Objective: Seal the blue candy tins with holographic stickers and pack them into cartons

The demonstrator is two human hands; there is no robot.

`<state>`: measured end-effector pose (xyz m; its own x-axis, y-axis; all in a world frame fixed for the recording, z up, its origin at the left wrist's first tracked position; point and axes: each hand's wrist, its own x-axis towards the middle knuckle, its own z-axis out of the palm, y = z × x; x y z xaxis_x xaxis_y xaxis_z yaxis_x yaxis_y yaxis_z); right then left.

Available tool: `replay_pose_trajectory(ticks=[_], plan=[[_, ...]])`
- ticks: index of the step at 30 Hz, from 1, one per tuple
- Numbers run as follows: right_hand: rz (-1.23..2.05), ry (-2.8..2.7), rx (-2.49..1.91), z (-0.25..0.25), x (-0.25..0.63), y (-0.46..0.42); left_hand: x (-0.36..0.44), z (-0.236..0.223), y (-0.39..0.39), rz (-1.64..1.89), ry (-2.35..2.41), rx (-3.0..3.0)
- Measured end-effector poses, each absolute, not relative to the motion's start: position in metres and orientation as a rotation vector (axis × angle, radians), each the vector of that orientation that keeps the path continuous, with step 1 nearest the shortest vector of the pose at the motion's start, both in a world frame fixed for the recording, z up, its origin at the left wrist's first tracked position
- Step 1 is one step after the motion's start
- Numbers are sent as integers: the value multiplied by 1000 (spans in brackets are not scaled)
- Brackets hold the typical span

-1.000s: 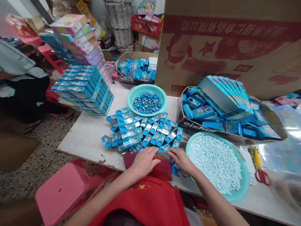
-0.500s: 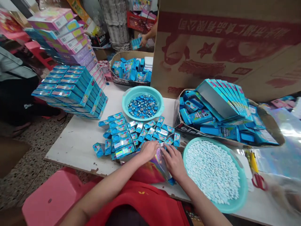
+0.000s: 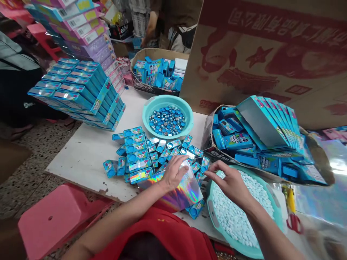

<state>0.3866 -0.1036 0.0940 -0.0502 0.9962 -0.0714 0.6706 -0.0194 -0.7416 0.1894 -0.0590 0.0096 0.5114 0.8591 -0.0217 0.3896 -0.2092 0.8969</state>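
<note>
My left hand (image 3: 175, 172) grips the upper edge of a shiny rainbow holographic sheet (image 3: 180, 193), its thumb lying on the face. To the right, my right hand (image 3: 230, 180) is raised by the near rim of a turquoise bowl of pale blue candies (image 3: 246, 220). Its thumb and forefinger are pinched together; whatever is between them is too small to make out. Around the sheet lie many small blue candy tins (image 3: 139, 155), some in a neat row, others loose, several partly covered by the sheet and my left hand.
Behind the tins stands a turquoise basin of round blue-and-silver caps (image 3: 168, 121). Blue box stacks (image 3: 81, 90) rise at left, a carton of blue packages (image 3: 235, 141) at right. Red-handled scissors (image 3: 294, 222) lie beside the candy bowl. A pink stool (image 3: 51, 220) stands front left. Another person's arm (image 3: 150, 27) shows behind.
My right hand has moved away from the sheet, rightward to the candy bowl, fingers pinched. My left hand now lies over the sheet's edge, the sheet flatter. The view has shifted slightly.
</note>
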Motion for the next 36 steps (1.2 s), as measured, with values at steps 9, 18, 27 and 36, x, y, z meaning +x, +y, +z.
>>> replay_pose_trajectory(ticks=[9,18,27,36], plan=[[1159,-1280,-1478,66,301,-71,139,74,-67,449,1277,1414],[1063,-1318,-1462,33,179,-17,7,75,-23,528,1418,1495],[830,-1442,-1598,14,167,-27,-5,38,-29,531,1383,1481],[1091,-1231,-1647,7,172,-20,26,1,-60,756,1927,1316]])
